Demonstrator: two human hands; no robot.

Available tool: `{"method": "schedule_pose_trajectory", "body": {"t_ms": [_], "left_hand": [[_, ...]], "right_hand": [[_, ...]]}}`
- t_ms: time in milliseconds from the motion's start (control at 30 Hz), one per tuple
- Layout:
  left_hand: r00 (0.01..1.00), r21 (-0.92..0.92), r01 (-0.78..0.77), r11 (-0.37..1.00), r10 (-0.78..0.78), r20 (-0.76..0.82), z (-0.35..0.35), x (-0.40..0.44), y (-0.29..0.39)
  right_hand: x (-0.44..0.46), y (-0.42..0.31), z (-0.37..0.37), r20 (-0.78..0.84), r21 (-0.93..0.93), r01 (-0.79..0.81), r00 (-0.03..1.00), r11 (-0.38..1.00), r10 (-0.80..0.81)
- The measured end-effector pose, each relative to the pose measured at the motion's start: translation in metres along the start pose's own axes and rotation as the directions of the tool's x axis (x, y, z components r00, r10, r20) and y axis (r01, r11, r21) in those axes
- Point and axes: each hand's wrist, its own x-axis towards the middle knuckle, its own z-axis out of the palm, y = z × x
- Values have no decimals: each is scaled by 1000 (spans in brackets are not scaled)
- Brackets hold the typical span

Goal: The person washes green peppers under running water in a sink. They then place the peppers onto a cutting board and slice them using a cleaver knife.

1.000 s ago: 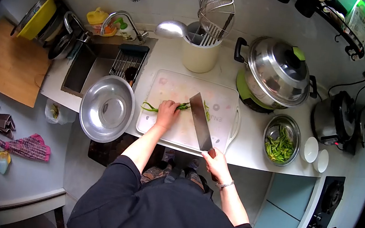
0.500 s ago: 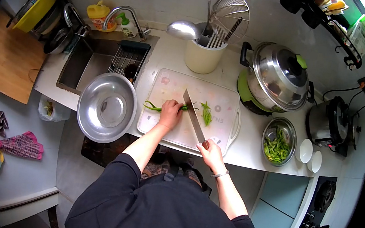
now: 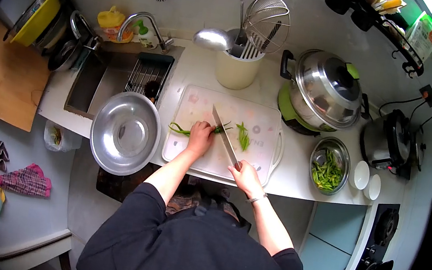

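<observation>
My left hand (image 3: 202,137) is closed over long green peppers (image 3: 179,128), pressing them on the white cutting board (image 3: 268,120). Their ends stick out on both sides of my fingers. The handle of a broad kitchen knife (image 3: 223,135) is in my right hand (image 3: 246,177). Its blade slants away from me across the board, just right of my left fingers, at the peppers' right ends. A small pile of cut green pepper pieces (image 3: 243,137) lies right of the blade.
At the left stands a large steel basin (image 3: 101,133) beside the sink (image 3: 84,83). To the right is a steel bowl (image 3: 348,163) with cut green peppers, near two white bowls (image 3: 359,174). Behind the board stand a utensil holder (image 3: 236,71) and a lidded steel pot (image 3: 315,99).
The knife and my right hand have shifted slightly left, bringing the blade nearer my left fingers. The whole view has also shifted a little.
</observation>
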Motion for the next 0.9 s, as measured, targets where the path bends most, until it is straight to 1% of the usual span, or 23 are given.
{"method": "schedule_pose_trajectory", "body": {"t_ms": [133, 200, 233, 300, 333, 367, 400, 433, 500, 533, 567, 600, 633, 667, 700, 733, 800, 867, 900], "left_hand": [[1000, -11, -1, 1000, 1, 2, -2, 0, 2], [1000, -7, -16, 1000, 16, 1, -4, -1, 4], [1000, -4, -16, 1000, 16, 23, -6, -2, 6], [999, 1, -16, 1000, 16, 39, -10, -2, 8], [997, -2, 2, 1000, -2, 76, -12, -2, 9], [994, -4, 19, 1000, -19, 112, -14, -1, 10], [994, -2, 18, 1000, -18, 107, -16, 1, 12], [996, -7, 36, 999, -35, 79, -18, 4, 14], [997, -11, 55, 998, -55, 50, -19, 12, 18], [993, -4, 61, 998, -61, 97, -17, 22, 20], [987, 2, 66, 998, -65, 144, -14, 31, 22], [987, 3, 62, 998, -62, 148, -12, 40, 28], [956, 103, 82, 991, -108, 271, -11, 50, 36], [910, 205, 90, 975, -164, 381, -9, 60, 45], [866, 291, 66, 954, -200, 458, -8, 69, 51], [877, 300, 88, 950, -216, 428, 1, 74, 51], [762, 447, 73, 892, -339, 552, 23, 82, 37], [726, 438, 77, 896, -352, 591, 30, 86, 36], [734, 454, 17, 891, -320, 600, 30, 87, 40]], "right_hand": [[17, 4, 14, -29, 23, 2, 1000, 1000, -1], [24, 6, 18, -83, -21, 72, 994, 997, -74], [28, 8, 19, -88, -19, 73, 993, 997, -74], [34, 7, 15, -14, 42, 71, 997, 997, -70], [34, 6, 12, -15, 42, 75, 997, 996, -75], [32, 5, 9, -29, 119, 77, 997, 990, -74], [31, 2, 4, -42, 196, 80, 996, 977, -73], [28, 3, 0, -43, 196, 85, 996, 977, -79], [15, 11, -4, -147, 233, 165, 980, 958, -133], [9, 15, -8, -145, 235, 164, 980, 958, -133], [2, 19, -12, -164, 280, 169, 978, 945, -127], [-5, 22, -17, -185, 326, 174, 976, 929, -117], [-14, 23, -24, -159, 362, 132, 984, 923, -78], [-25, 22, -31, -165, 362, 134, 983, 922, -78], [-38, 16, -41, -116, 452, 47, 993, 891, 7], [-45, 12, -48, -50, 523, -29, 997, 852, 65], [-54, 20, -52, 7, 529, -120, 990, 840, 138], [-61, 33, -50, 20, 627, -93, 994, 773, 103], [-63, 37, -51, 23, 647, -94, 994, 756, 104]]}}
